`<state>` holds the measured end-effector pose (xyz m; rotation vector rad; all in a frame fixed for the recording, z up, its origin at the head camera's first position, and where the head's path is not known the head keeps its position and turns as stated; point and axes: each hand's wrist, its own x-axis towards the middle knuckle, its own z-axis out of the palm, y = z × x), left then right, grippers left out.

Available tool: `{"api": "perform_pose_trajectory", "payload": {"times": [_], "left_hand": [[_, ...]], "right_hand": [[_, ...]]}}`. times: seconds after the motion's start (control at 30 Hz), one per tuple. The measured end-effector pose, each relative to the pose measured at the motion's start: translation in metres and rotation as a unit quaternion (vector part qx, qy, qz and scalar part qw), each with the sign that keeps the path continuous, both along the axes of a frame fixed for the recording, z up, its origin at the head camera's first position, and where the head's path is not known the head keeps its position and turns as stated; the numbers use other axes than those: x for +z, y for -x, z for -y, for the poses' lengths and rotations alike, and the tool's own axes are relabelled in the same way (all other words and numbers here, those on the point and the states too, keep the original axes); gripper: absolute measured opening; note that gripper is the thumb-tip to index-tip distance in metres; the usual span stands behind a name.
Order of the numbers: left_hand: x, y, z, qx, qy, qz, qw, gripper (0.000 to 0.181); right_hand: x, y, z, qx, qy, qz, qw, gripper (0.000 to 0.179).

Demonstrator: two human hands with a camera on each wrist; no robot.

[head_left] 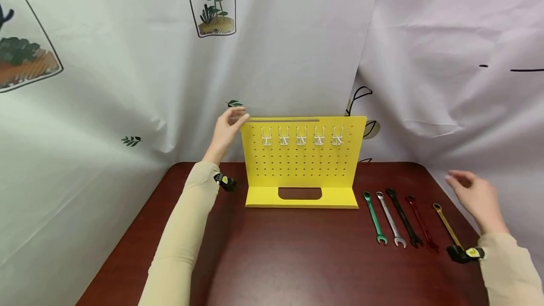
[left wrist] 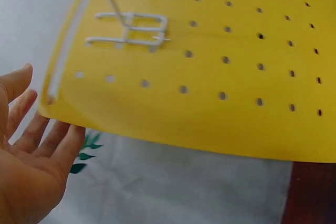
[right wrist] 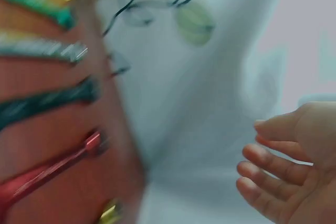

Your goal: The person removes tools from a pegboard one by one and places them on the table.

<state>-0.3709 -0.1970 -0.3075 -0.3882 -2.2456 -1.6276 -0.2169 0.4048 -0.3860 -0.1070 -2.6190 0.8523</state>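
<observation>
A yellow pegboard [head_left: 303, 162] stands upright on its foot, with a row of several white wire hooks [head_left: 301, 137] near its top. My left hand [head_left: 227, 129] is at the board's upper left corner; in the left wrist view its fingers [left wrist: 68, 145] reach the corner's edge and the thumb stands apart from it. My right hand [head_left: 478, 197] hovers at the right side of the table with loosely bent fingers and nothing in them. Nearest to it lies a gold wrench [head_left: 447, 225]. Beside that one are a red wrench [head_left: 420, 221], a black wrench [head_left: 403, 217], a silver wrench [head_left: 391, 218] and a green wrench [head_left: 375, 217].
The dark red-brown table [head_left: 297, 259] carries the board at its back edge and the wrenches to the board's right. A pale printed cloth [head_left: 293, 60] hangs behind and at both sides. Dark wrist cameras [head_left: 225, 182] sit on both sleeves.
</observation>
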Motion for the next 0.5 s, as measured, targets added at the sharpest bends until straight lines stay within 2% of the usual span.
{"api": "perform_pose_trajectory", "payload": {"times": [0.1,0.17,0.27,0.37,0.43,0.5], "left_hand": [[0.013,-0.008,0.003,0.019,0.023,-0.044,0.9986,0.056],[0.024,-0.015,0.006,0.037,0.056,-0.085,0.9942,0.057],[0.041,-0.030,0.011,0.067,0.121,-0.158,0.9778,0.058],[0.054,-0.046,0.015,0.104,0.195,-0.233,0.9473,0.065],[0.059,-0.057,0.018,0.130,0.241,-0.276,0.9213,0.072],[0.058,-0.068,0.020,0.158,0.284,-0.312,0.8929,0.079]], "right_hand": [[0.031,0.000,0.015,-0.021,0.017,-0.074,0.9969,0.048],[0.050,-0.002,0.028,-0.044,0.036,-0.117,0.9915,0.046],[0.073,-0.003,0.051,-0.077,0.047,-0.187,0.9782,0.041],[0.086,-0.005,0.072,-0.081,0.053,-0.257,0.9616,0.037],[0.089,-0.006,0.084,-0.054,0.043,-0.314,0.9469,0.038],[0.088,-0.005,0.094,-0.021,0.031,-0.360,0.9322,0.041]]}}
